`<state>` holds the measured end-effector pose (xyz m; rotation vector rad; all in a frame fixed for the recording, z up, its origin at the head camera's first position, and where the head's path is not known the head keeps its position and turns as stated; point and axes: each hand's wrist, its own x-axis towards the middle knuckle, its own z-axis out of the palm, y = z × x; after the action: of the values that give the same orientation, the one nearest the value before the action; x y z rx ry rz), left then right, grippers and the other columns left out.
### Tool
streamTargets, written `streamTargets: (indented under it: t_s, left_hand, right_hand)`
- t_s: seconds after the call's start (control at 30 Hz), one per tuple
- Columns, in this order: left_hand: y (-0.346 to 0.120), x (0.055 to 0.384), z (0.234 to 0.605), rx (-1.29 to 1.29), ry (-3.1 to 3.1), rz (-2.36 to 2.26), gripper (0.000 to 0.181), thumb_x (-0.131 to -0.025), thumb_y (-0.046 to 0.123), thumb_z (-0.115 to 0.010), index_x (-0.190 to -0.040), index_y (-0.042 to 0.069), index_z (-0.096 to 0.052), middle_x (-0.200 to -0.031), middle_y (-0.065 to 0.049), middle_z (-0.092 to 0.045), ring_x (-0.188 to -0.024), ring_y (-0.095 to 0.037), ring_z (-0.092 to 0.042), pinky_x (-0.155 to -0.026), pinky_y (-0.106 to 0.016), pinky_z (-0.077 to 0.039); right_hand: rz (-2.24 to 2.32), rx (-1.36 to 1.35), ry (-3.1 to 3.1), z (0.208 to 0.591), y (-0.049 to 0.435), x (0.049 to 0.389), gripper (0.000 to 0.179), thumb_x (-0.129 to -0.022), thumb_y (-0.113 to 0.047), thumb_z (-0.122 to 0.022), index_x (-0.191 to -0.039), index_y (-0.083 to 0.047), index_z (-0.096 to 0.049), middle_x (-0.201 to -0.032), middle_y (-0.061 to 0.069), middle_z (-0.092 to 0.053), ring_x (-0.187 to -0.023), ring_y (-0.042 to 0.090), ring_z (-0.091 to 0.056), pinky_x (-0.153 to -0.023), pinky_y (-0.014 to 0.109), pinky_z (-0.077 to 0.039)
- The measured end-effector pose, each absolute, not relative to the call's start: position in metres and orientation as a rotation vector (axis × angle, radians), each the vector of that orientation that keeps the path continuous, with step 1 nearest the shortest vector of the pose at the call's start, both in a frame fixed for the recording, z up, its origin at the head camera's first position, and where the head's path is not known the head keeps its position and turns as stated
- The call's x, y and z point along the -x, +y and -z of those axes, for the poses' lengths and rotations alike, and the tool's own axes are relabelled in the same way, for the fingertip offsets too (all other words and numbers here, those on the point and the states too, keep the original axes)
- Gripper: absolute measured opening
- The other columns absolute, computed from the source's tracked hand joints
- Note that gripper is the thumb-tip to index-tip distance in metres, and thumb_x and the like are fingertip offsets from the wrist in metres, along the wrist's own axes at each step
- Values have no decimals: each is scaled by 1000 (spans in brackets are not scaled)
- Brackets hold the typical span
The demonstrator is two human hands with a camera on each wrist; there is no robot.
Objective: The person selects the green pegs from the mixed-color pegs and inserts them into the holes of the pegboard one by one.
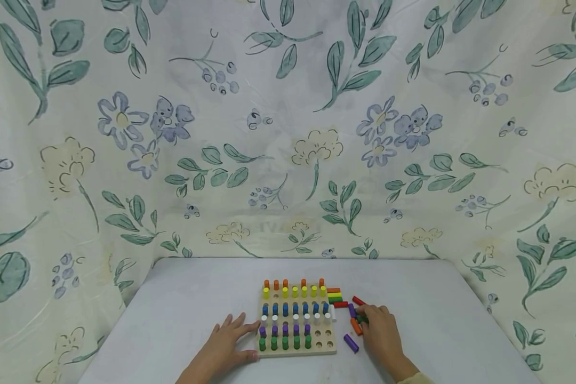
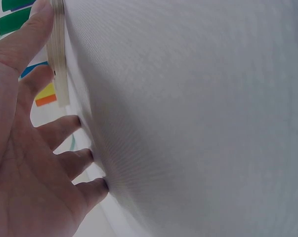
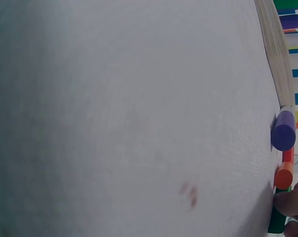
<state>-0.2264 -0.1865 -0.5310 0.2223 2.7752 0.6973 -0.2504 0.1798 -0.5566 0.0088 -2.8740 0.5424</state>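
A wooden pegboard (image 1: 295,352) lies on the table with rows of orange, yellow, blue, white, purple and green pegs upright in its holes. Spread beside its left edge, my left hand (image 1: 226,341) touches the board with thumb and index finger; the other fingertips rest on the table. To the right of the board, my right hand (image 1: 383,332) pinches a green peg (image 3: 277,217) low at the tabletop. Close by lie an orange peg (image 1: 356,326), a purple peg (image 1: 351,343) and a red peg (image 1: 358,301). The fingers partly cover the green peg.
Along the board's right edge lie several loose pegs, among them a yellow peg (image 1: 334,295), a red peg (image 1: 341,304) and a white peg (image 1: 333,313). The white table (image 1: 192,288) meets a floral curtain (image 1: 278,176) at its back edge.
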Motion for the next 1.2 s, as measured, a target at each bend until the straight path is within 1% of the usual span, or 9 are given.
streamTargets:
  t_s: [0.17,0.33,0.47,0.57,0.73,0.9,1.03,1.2]
  left_hand:
    - [-187,226,531,-226,2774,-696,79,-76,54,-82,-144,20,-60,-156,-27,-40,-146,-59,-20,-115,-76,-11]
    - [-187,225,530,-238,2774,-699,79,-76,55,-82,-144,20,-60,-156,-28,-40,-145,-59,-20,-115,-76,-12]
    - [-187,226,531,-242,2778,-700,79,-76,54,-82,-143,20,-60,-155,-28,-40,-145,-60,-21,-115,-76,-12]
    - [-187,226,532,-240,2783,-696,79,-76,54,-82,-143,20,-60,-155,-28,-40,-145,-60,-21,-114,-76,-12]
    - [-187,227,532,-236,2789,-684,78,-76,53,-83,-143,20,-60,-155,-27,-41,-145,-59,-21,-114,-76,-13]
    - [-186,226,531,-230,2791,-681,78,-76,52,-83,-143,20,-61,-155,-27,-41,-145,-59,-21,-114,-76,-13]
    - [-186,225,531,-231,2788,-686,78,-76,53,-82,-143,20,-60,-155,-28,-40,-145,-59,-21,-114,-76,-12]
    - [-186,224,530,-232,2792,-696,78,-76,53,-83,-143,20,-60,-155,-27,-41,-145,-59,-20,-114,-76,-12]
  right_hand:
    - [-545,-7,-2890,557,181,250,27,-86,-1,-79,-110,-10,-72,-104,4,-72,-97,25,-59,-89,48,-53]
    - [-563,3,-2893,557,181,250,25,-88,-1,-77,-110,-10,-70,-104,4,-71,-97,26,-59,-90,49,-53]
    - [-615,31,-2886,556,180,250,25,-91,-2,-74,-114,-8,-68,-102,3,-69,-93,22,-58,-84,43,-55]
    - [-652,45,-2871,557,180,250,30,-91,-4,-74,-119,-6,-65,-101,3,-67,-89,19,-56,-79,38,-56]
    - [-694,43,-2828,559,178,251,36,-90,-6,-75,-123,-4,-61,-102,3,-64,-88,16,-58,-80,38,-57]
    - [-768,78,-2804,560,177,252,38,-89,-4,-74,-124,-3,-58,-104,4,-61,-91,17,-63,-82,38,-60]
    - [-800,97,-2801,561,177,251,38,-89,-3,-73,-123,-3,-58,-104,4,-60,-92,16,-63,-81,36,-60]
    - [-791,83,-2799,561,178,251,33,-89,-5,-74,-118,-3,-60,-107,5,-61,-91,16,-62,-81,35,-60]
